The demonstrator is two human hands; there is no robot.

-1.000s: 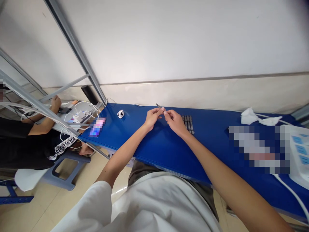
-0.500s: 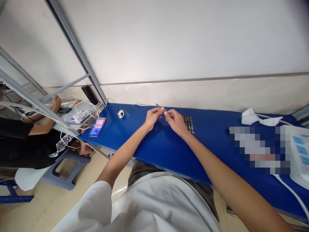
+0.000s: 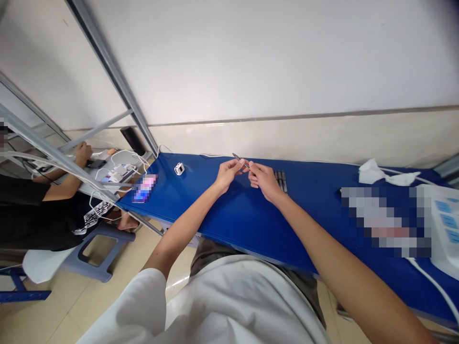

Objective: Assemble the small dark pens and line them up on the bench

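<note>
A slim dark pen (image 3: 235, 156) slants between my two hands above the blue table (image 3: 229, 215). My left hand (image 3: 227, 175) is closed around its middle, and the upper end sticks out past the thumb. At the pen's lower right end, my right hand (image 3: 262, 180) pinches with thumb and forefinger. Fingers cover much of the pen. Beside my right hand several dark pens (image 3: 280, 180) lie in a row on the table, partly hidden by that hand.
A small white device (image 3: 179, 168) and a phone (image 3: 145, 188) lie to the left. Crumpled tissue (image 3: 371, 173) and a white box (image 3: 444, 224) with blue markings sit at the right. Left of a metal post (image 3: 107, 71), another person's arm (image 3: 68, 185) rests at a desk with cables.
My right hand has shifted slightly right along the pen and changed its finger position. My left hand has stayed almost still.
</note>
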